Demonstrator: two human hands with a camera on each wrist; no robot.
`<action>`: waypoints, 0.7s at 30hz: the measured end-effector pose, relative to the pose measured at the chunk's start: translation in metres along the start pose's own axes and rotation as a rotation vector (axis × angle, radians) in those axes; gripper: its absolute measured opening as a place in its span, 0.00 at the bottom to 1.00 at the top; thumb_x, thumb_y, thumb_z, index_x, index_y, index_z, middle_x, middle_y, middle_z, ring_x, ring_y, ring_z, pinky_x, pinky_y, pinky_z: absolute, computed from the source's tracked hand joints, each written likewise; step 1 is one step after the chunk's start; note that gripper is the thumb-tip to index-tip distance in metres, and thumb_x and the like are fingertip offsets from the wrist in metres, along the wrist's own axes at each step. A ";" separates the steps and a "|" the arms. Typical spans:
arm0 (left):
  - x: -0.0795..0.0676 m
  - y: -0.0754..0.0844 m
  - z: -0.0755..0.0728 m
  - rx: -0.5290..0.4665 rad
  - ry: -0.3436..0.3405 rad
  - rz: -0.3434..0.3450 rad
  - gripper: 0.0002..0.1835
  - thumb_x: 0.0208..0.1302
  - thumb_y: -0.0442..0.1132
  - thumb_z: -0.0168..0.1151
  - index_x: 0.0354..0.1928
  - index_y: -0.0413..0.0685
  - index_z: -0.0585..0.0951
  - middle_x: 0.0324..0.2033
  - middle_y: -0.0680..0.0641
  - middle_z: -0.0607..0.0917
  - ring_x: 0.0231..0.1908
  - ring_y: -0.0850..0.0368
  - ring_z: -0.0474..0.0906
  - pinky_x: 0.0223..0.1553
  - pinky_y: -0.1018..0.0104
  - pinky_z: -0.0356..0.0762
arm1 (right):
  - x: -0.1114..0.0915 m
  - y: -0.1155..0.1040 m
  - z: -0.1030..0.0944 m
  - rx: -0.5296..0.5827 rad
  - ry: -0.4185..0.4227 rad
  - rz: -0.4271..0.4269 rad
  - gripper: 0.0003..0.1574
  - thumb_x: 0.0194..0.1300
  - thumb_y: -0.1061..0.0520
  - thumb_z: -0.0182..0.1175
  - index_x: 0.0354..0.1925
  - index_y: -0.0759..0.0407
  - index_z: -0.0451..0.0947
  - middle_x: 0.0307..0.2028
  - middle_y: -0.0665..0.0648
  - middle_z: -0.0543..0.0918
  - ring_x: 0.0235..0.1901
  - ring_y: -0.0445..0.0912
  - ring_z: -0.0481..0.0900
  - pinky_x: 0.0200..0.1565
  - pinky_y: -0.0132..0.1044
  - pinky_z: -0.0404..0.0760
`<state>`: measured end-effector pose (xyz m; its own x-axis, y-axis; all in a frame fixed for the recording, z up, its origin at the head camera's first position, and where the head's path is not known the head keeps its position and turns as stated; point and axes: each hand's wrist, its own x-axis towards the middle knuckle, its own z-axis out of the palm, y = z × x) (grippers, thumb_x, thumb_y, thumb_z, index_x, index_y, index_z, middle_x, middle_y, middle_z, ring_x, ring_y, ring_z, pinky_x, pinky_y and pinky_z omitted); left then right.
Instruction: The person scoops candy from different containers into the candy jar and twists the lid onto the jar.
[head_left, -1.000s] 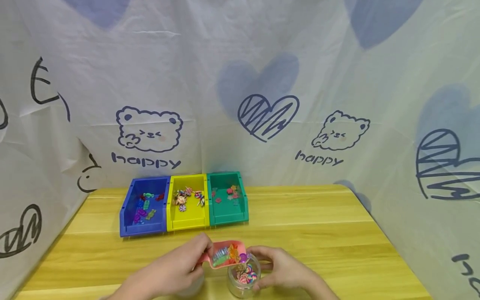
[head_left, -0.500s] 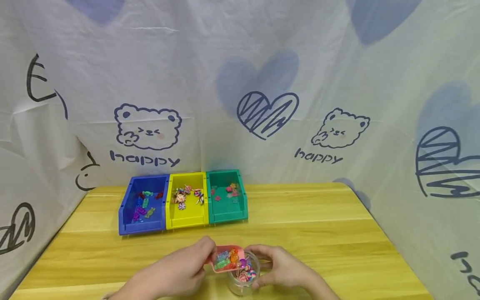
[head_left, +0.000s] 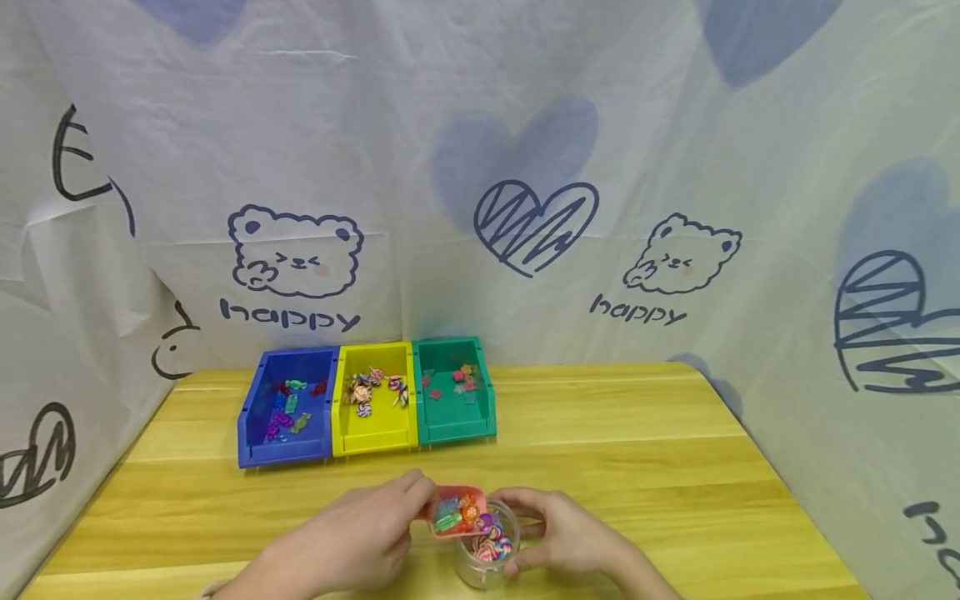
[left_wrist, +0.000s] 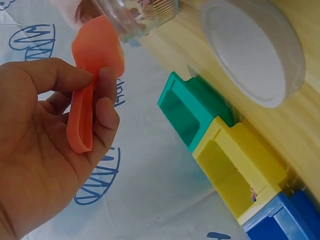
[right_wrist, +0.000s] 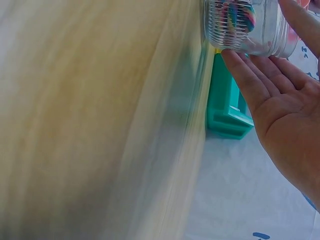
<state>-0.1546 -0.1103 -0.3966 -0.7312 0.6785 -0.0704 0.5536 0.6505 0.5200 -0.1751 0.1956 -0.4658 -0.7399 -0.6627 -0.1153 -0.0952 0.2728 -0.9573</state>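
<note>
My left hand (head_left: 360,533) grips the handle of a coral-pink scoop (left_wrist: 97,42), thumb pressing on it. The scoop lies over the left side of the jar's mouth and carries clear candy-shaped pieces (head_left: 450,522) in green, blue and orange. A purple piece (head_left: 486,522) sits at its lip, over the opening. The clear ribbed jar (head_left: 480,575) stands upright, with swirled lollipop charms (head_left: 491,547) inside. My right hand (head_left: 558,533) holds the jar from the right, thumb on the near side and fingers on the far side.
Behind the hands stand a blue bin (head_left: 288,454), a yellow bin (head_left: 375,442) and a green bin (head_left: 456,432), side by side, with small pieces in each. A white round lid (left_wrist: 255,50) lies on the wooden table (head_left: 637,467). A printed cloth (head_left: 420,167) hangs behind.
My left hand has shifted slightly right with the scoop, its lip now further over the jar. The white lid, partly seen earlier, is hidden in the head view. My right hand stays at the jar.
</note>
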 end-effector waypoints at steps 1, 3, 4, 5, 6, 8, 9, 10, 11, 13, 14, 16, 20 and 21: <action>0.000 0.001 0.000 0.009 0.005 0.006 0.20 0.64 0.26 0.57 0.52 0.59 0.77 0.44 0.62 0.78 0.36 0.67 0.72 0.42 0.69 0.80 | 0.000 0.000 0.000 0.001 -0.001 0.000 0.47 0.56 0.63 0.78 0.71 0.58 0.71 0.67 0.57 0.79 0.65 0.45 0.77 0.62 0.37 0.78; 0.000 0.003 -0.002 0.028 0.009 0.009 0.21 0.63 0.26 0.58 0.51 0.59 0.77 0.44 0.63 0.78 0.35 0.68 0.72 0.43 0.69 0.80 | 0.000 0.000 0.000 0.007 -0.003 0.003 0.47 0.56 0.63 0.78 0.71 0.58 0.71 0.67 0.57 0.79 0.66 0.46 0.77 0.62 0.37 0.78; 0.000 0.004 -0.002 0.035 0.008 0.011 0.20 0.63 0.26 0.58 0.51 0.60 0.77 0.44 0.63 0.78 0.35 0.68 0.72 0.43 0.68 0.81 | 0.000 0.000 0.000 0.011 -0.004 0.005 0.47 0.56 0.63 0.78 0.71 0.58 0.71 0.67 0.57 0.79 0.66 0.47 0.77 0.62 0.37 0.78; 0.000 0.005 -0.003 0.042 0.007 0.013 0.20 0.63 0.26 0.59 0.52 0.59 0.78 0.44 0.63 0.79 0.35 0.68 0.72 0.44 0.68 0.81 | 0.000 0.000 0.000 0.014 -0.005 0.006 0.47 0.56 0.63 0.78 0.71 0.58 0.71 0.67 0.57 0.79 0.66 0.49 0.77 0.62 0.38 0.78; 0.000 0.006 -0.004 0.051 0.004 0.014 0.20 0.63 0.27 0.60 0.52 0.59 0.78 0.44 0.63 0.79 0.35 0.68 0.72 0.44 0.67 0.81 | 0.000 0.000 0.000 0.017 -0.006 0.007 0.47 0.56 0.63 0.78 0.72 0.58 0.71 0.67 0.57 0.78 0.67 0.50 0.76 0.62 0.38 0.78; 0.001 0.008 -0.005 0.070 0.003 0.019 0.20 0.64 0.28 0.60 0.52 0.59 0.78 0.44 0.63 0.80 0.34 0.68 0.72 0.45 0.66 0.82 | 0.000 0.000 0.000 0.021 -0.006 0.007 0.47 0.57 0.63 0.78 0.72 0.58 0.70 0.67 0.57 0.78 0.68 0.53 0.75 0.62 0.38 0.78; 0.001 0.009 -0.006 0.076 0.001 0.021 0.19 0.64 0.28 0.61 0.53 0.59 0.79 0.44 0.63 0.81 0.34 0.68 0.72 0.45 0.66 0.82 | 0.000 0.000 0.000 0.021 -0.006 0.007 0.47 0.57 0.63 0.78 0.72 0.58 0.70 0.67 0.57 0.78 0.68 0.54 0.75 0.62 0.38 0.78; 0.001 0.010 -0.006 0.085 0.002 0.025 0.19 0.65 0.28 0.61 0.53 0.58 0.79 0.43 0.63 0.81 0.33 0.68 0.72 0.45 0.65 0.82 | 0.000 0.000 0.000 0.021 -0.007 0.006 0.47 0.57 0.63 0.78 0.72 0.58 0.70 0.67 0.57 0.78 0.68 0.55 0.74 0.62 0.38 0.78; 0.001 0.011 -0.007 0.095 0.005 0.029 0.19 0.64 0.28 0.61 0.52 0.58 0.79 0.43 0.63 0.81 0.32 0.68 0.72 0.44 0.65 0.81 | 0.000 0.000 0.000 0.019 -0.006 0.007 0.47 0.57 0.63 0.78 0.72 0.58 0.70 0.68 0.57 0.78 0.69 0.55 0.74 0.62 0.38 0.78; 0.001 0.013 -0.008 0.117 0.012 0.036 0.18 0.64 0.29 0.61 0.52 0.57 0.79 0.43 0.63 0.82 0.31 0.67 0.72 0.43 0.65 0.81 | 0.000 0.000 0.000 0.015 -0.003 0.012 0.47 0.57 0.63 0.78 0.72 0.58 0.70 0.68 0.57 0.77 0.69 0.55 0.74 0.62 0.37 0.78; 0.001 0.014 -0.008 0.129 0.015 0.040 0.18 0.64 0.29 0.61 0.51 0.57 0.79 0.42 0.63 0.82 0.31 0.67 0.71 0.42 0.65 0.80 | 0.000 0.000 0.000 0.014 -0.002 0.014 0.47 0.57 0.63 0.78 0.72 0.58 0.70 0.68 0.57 0.77 0.69 0.54 0.74 0.62 0.38 0.78; 0.001 0.016 -0.009 0.150 0.020 0.044 0.17 0.64 0.29 0.62 0.51 0.57 0.79 0.42 0.62 0.82 0.30 0.67 0.71 0.42 0.64 0.80 | 0.000 0.000 0.000 0.012 0.000 0.020 0.47 0.57 0.62 0.78 0.72 0.57 0.70 0.68 0.57 0.77 0.69 0.53 0.74 0.62 0.37 0.78; 0.001 0.019 -0.011 0.177 0.018 0.048 0.17 0.63 0.29 0.62 0.51 0.57 0.79 0.42 0.62 0.83 0.30 0.66 0.70 0.42 0.63 0.80 | 0.000 0.001 0.000 0.017 -0.001 0.015 0.47 0.58 0.62 0.78 0.72 0.57 0.70 0.67 0.56 0.78 0.68 0.49 0.75 0.62 0.37 0.78; 0.001 0.020 -0.012 0.182 0.020 0.051 0.17 0.63 0.29 0.62 0.51 0.57 0.80 0.41 0.62 0.83 0.30 0.66 0.70 0.42 0.62 0.80 | 0.000 0.001 0.000 0.018 -0.004 0.009 0.46 0.58 0.61 0.78 0.72 0.57 0.70 0.67 0.56 0.78 0.67 0.48 0.75 0.62 0.37 0.78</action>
<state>-0.1491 -0.1009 -0.3764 -0.7070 0.7066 -0.0298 0.6519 0.6674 0.3599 -0.1757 0.1961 -0.4668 -0.7381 -0.6629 -0.1253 -0.0762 0.2664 -0.9608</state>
